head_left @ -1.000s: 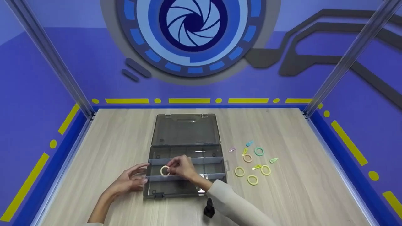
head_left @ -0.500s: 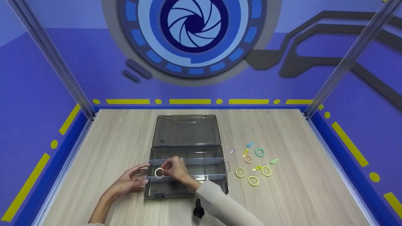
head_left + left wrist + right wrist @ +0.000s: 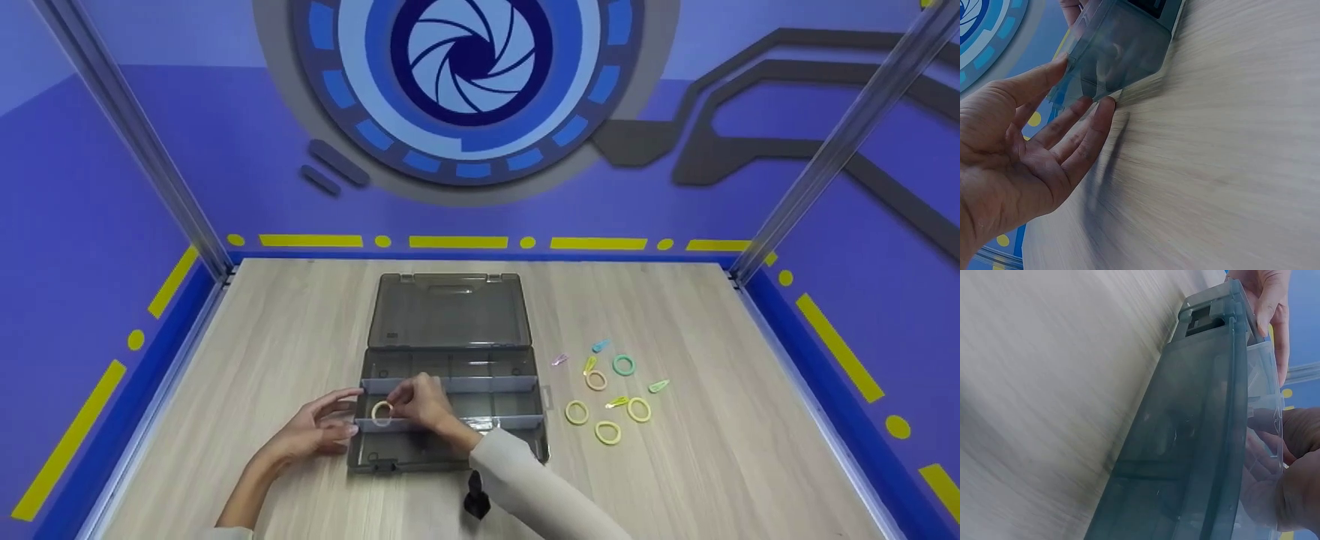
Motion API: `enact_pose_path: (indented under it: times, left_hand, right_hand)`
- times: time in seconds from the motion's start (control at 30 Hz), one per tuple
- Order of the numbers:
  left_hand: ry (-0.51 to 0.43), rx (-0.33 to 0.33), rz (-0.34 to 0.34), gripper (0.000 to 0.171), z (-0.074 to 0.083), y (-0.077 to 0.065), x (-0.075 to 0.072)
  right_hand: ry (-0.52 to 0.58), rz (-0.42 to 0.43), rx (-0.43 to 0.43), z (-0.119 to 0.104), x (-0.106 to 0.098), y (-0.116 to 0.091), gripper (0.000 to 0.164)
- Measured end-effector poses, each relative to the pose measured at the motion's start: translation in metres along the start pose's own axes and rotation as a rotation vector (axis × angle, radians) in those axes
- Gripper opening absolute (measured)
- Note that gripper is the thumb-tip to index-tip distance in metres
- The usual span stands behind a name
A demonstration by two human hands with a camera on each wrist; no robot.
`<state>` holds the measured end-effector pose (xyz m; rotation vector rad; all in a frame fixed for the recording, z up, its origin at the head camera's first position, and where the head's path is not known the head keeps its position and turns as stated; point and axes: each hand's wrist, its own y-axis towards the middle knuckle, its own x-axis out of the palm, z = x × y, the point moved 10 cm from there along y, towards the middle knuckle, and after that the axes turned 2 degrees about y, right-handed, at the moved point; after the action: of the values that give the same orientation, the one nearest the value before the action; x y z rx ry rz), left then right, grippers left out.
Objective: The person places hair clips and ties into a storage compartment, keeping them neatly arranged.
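Observation:
In the head view a smoky clear organizer box (image 3: 450, 446) lies with its lid (image 3: 450, 309) folded back. My right hand (image 3: 424, 403) pinches a pale yellow hair tie (image 3: 374, 409) by its right side, within the left part of the middle row. The lower part of the tie shows through the front divider (image 3: 487, 424). At the box's left wall, my left hand (image 3: 319, 427) touches the edge with extended fingers. Seen from the left wrist, its fingertips (image 3: 1107, 104) meet the clear side wall. The right wrist view shows the right hand (image 3: 1292, 467) partly behind the box wall.
Right of the box lie several loose hair ties, among them a green one (image 3: 623, 365), a peach one (image 3: 596, 380) and a yellow one (image 3: 607, 433). Small snap clips lie between them, including a blue clip (image 3: 601, 346) and a light green clip (image 3: 658, 386).
My right hand has moved left with the hair tie and lowered it into the middle row, so its lower part now sits behind the divider. The left hand stays at the box edge.

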<state>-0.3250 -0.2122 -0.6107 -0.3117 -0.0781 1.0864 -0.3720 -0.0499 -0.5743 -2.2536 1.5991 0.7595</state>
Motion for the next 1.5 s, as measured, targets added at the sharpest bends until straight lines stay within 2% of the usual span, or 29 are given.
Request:
enact_pose_path:
  times: [0.27,0.5,0.73,1.03,1.2,1.43,1.5]
  left_hand:
    - [0.001,0.021,-0.013,0.072,0.003,0.001,0.002]
    - [-0.009,0.000,0.002,0.072,0.000,0.001,0.001]
    - [0.025,-0.014,0.018,0.072,-0.001,0.000,0.002]
    - [0.050,-0.001,0.013,0.073,0.004,-0.001,0.001]
    - [0.070,0.002,0.012,0.072,0.006,-0.001,0.000]
    - [0.098,-0.013,0.029,0.071,0.005,-0.002,0.000]
    - [0.093,-0.008,0.021,0.071,0.005,-0.002,0.001]
  right_hand:
    - [0.263,-0.080,0.132,0.001,-0.009,0.002,0.017]
    - [0.308,-0.091,0.157,-0.001,-0.028,0.004,0.019]
    - [0.331,-0.096,0.149,0.009,-0.062,0.002,0.022]
    - [0.336,-0.053,0.148,0.026,-0.100,-0.008,0.021]
    - [0.338,-0.032,0.175,0.042,-0.116,-0.014,0.024]
    - [0.515,-0.028,0.189,0.075,-0.137,-0.030,0.031]
    - [0.524,-0.018,0.202,0.083,-0.146,-0.037,0.033]
